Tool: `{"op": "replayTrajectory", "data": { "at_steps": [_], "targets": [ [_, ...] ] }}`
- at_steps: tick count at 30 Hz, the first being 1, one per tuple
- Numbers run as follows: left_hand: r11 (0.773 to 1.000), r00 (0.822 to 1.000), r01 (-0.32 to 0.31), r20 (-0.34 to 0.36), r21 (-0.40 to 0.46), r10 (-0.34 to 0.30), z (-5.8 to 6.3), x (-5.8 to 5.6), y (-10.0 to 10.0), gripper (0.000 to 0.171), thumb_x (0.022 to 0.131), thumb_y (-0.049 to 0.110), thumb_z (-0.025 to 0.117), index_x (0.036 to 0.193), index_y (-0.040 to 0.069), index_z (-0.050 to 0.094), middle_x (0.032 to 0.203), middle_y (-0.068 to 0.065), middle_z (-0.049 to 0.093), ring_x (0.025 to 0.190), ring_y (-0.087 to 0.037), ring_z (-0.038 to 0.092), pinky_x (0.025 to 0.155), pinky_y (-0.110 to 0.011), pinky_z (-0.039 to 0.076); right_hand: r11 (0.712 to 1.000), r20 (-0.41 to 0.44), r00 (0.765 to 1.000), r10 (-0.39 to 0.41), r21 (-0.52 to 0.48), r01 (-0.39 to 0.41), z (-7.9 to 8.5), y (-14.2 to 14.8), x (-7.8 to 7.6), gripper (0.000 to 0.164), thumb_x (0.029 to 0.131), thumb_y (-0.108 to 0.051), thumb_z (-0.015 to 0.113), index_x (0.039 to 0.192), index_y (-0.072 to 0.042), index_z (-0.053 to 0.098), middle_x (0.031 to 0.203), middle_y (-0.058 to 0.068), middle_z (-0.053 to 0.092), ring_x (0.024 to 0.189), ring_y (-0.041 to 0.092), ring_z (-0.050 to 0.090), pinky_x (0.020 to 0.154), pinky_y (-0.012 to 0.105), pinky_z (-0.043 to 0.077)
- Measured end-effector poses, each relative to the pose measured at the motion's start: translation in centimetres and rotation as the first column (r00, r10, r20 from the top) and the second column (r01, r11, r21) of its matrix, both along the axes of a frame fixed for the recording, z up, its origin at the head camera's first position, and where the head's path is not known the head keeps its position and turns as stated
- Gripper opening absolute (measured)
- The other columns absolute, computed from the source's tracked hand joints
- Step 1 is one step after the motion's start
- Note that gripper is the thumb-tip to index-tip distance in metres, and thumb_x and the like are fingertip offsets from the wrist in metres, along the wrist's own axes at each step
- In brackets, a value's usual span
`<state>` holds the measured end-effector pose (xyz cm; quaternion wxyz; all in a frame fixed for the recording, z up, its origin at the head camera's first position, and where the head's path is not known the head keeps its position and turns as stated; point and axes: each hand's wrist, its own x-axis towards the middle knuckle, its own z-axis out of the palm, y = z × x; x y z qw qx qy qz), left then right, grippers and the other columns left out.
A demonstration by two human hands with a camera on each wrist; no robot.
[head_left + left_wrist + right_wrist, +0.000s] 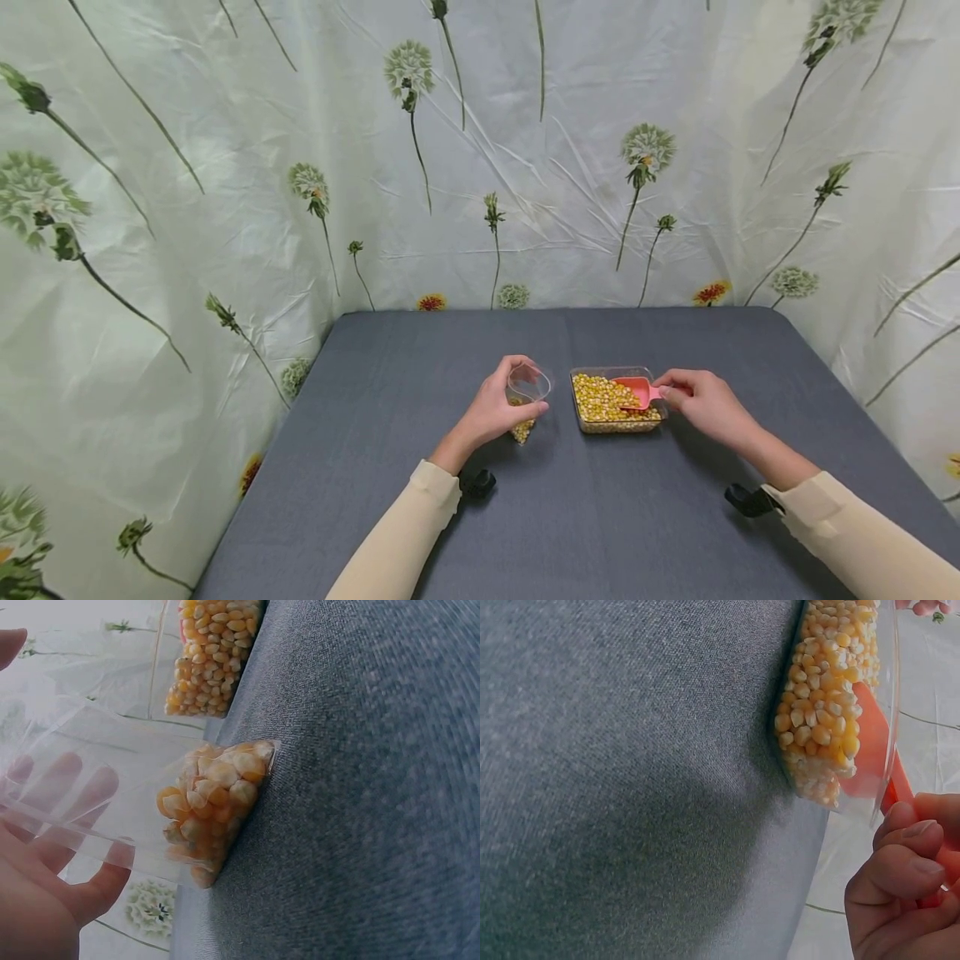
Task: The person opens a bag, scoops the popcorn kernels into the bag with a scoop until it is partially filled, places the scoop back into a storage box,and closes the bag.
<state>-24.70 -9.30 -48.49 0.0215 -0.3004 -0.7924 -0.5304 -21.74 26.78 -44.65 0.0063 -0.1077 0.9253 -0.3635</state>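
My left hand (491,410) holds a clear plastic bag (529,382) by its spread, rounded mouth. Corn kernels (210,802) fill the bottom of the bag, which rests on the cloth in the left wrist view. To its right stands a clear rectangular container (619,427) heaped with yellow and white corn kernels (596,398). My right hand (708,408) grips the handle of a pinkish-red scoop (637,388). In the right wrist view the scoop's blade (870,742) is inside the container, its front edge among the kernels.
A dark grey cloth (360,467) covers the table under both hands. Pale curtains (525,183) with dandelion prints hang behind it and at the sides. Black straps (750,501) with cameras sit at both wrists, near the cream sleeves (405,533).
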Motion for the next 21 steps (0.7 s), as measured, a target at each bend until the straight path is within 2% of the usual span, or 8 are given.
{"op": "replayTrajectory", "data": {
  "at_steps": [4, 12, 21],
  "targets": [
    [1.0, 1.0, -0.001, -0.003, -0.002, 0.001, -0.01, 0.01, 0.01, 0.059, 0.089, 0.036, 0.078, 0.135, 0.019, 0.046, 0.126, -0.008, 0.06, 0.113, -0.034, 0.059, 0.091, -0.042, 0.047, 1.0, -0.007, 1.0, -0.007, 0.008, 0.007, 0.09, 0.35, 0.22, 0.019, 0.104, -0.018, 0.058, 0.111, -0.008, 0.072, 0.077, 0.008, 0.061, 0.067, 0.02, 0.051, 0.058, 0.035, 0.042],
    [1.0, 1.0, -0.009, 0.0, -0.005, 0.009, -0.1, -0.07, 0.02, 0.057, 0.088, 0.039, 0.079, 0.133, 0.027, 0.046, 0.122, 0.006, 0.06, 0.113, -0.027, 0.06, 0.09, -0.041, 0.049, 1.0, -0.029, 1.0, -0.01, -0.009, 0.009, 0.44, 0.73, 0.72, 0.019, 0.104, -0.019, 0.058, 0.111, -0.007, 0.072, 0.071, 0.005, 0.054, 0.062, 0.017, 0.048, 0.054, 0.032, 0.038],
    [1.0, 1.0, 0.001, 0.0, -0.001, -0.001, -0.07, -0.05, 0.01, 0.059, 0.089, 0.039, 0.078, 0.135, 0.021, 0.046, 0.123, 0.004, 0.06, 0.114, -0.03, 0.06, 0.09, -0.043, 0.049, 0.997, -0.007, 1.0, -0.017, -0.072, 0.017, 0.13, 1.06, 0.9, 0.019, 0.103, -0.018, 0.059, 0.11, -0.005, 0.071, 0.069, 0.004, 0.051, 0.056, 0.015, 0.047, 0.05, 0.031, 0.04]
  ]
}}
